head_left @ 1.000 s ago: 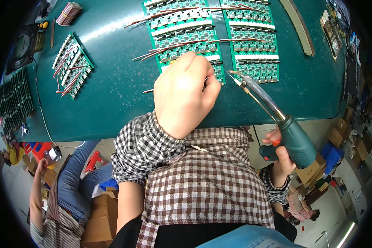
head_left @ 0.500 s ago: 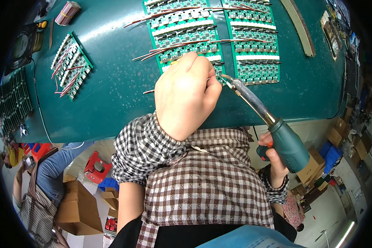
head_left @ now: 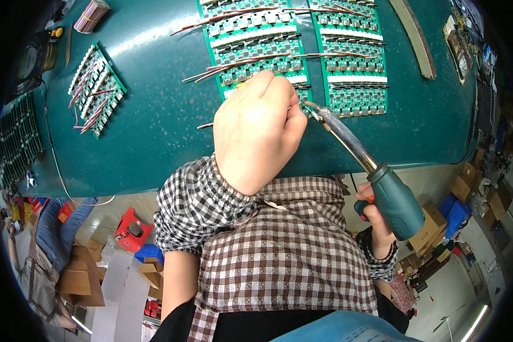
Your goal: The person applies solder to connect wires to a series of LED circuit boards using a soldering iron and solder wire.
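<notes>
Cardboard boxes (head_left: 82,279) stand on the floor at lower left, brown and open-flapped; more brown cartons (head_left: 433,225) are stacked at lower right beside blue crates (head_left: 456,205). A red container (head_left: 132,229) sits on the floor below the tabletop edge; its contents cannot be made out.

On the dark green tabletop (head_left: 154,131) lie two green circuit board panels (head_left: 302,51) side by side, with thin red wires (head_left: 233,68) lying across them. A smaller panel (head_left: 97,88) lies apart at upper left.

The left hand (head_left: 259,128) is curled closed at the near edge of the left panel, fingers pinched together; what they grip is hidden. The right hand (head_left: 376,219) is clamped round the dark green handle of a soldering iron (head_left: 376,176), held off the tabletop edge.

Compared with one second earlier, the iron's tip has moved in from clear of the hand and now sits just beside the left fingers at the panel edge. The left hand has not shifted.
</notes>
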`<state>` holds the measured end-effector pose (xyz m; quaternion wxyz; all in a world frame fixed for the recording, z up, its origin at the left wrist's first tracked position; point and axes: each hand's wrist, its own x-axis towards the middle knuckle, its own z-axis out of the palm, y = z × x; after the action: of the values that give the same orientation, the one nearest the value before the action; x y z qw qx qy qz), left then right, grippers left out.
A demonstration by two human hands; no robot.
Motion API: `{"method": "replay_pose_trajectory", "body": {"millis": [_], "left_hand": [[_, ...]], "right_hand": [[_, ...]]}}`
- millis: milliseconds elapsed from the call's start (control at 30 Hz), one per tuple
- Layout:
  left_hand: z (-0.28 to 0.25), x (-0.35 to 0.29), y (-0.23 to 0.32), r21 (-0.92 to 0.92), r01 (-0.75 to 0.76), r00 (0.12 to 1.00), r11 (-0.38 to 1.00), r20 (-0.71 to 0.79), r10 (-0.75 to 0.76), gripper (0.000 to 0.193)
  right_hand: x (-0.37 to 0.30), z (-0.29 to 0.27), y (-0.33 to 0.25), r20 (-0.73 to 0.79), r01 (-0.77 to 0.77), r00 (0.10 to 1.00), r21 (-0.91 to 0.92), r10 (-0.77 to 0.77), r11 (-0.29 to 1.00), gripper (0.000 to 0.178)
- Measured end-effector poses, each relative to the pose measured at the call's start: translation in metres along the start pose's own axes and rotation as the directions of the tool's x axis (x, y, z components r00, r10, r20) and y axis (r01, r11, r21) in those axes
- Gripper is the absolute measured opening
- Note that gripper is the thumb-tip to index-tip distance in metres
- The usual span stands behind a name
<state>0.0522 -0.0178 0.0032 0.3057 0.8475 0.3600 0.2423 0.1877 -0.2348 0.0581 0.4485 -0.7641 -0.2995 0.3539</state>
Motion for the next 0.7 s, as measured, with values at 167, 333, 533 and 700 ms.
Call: {"method": "replay_pose_trajectory", "body": {"millis": [167, 333, 533, 700], "left_hand": [[0.0005, -0.0007, 0.0004, 0.004, 0.006, 1.0, 1.0, 0.0, -0.006, 0.014], [0.0005, -0.0005, 0.0009, 0.003, 0.003, 1.0, 1.0, 0.0, -0.003, 0.014], [0.0004, -0.0001, 0.001, -0.001, 0.001, 1.0, 1.0, 0.005, -0.001, 0.014], [0.0004, 0.0003, 0.0005, -0.001, -0.005, 1.0, 1.0, 0.0, 0.005, 0.014]], "right_hand": [[0.0022, -0.0002, 0.0004, 0.018, 0.046, 0.999, -0.028, -0.045, 0.999, 0.049], [0.0025, -0.0007, 0.002, 0.025, 0.081, 0.996, -0.045, -0.08, 0.996, 0.049], [0.0021, 0.003, -0.0019, -0.012, 0.066, 0.998, -0.05, -0.067, 0.997, 0.043], [0.0015, -0.0009, -0.0004, 0.001, 0.09, 0.996, -0.053, -0.09, 0.995, 0.044]]}}
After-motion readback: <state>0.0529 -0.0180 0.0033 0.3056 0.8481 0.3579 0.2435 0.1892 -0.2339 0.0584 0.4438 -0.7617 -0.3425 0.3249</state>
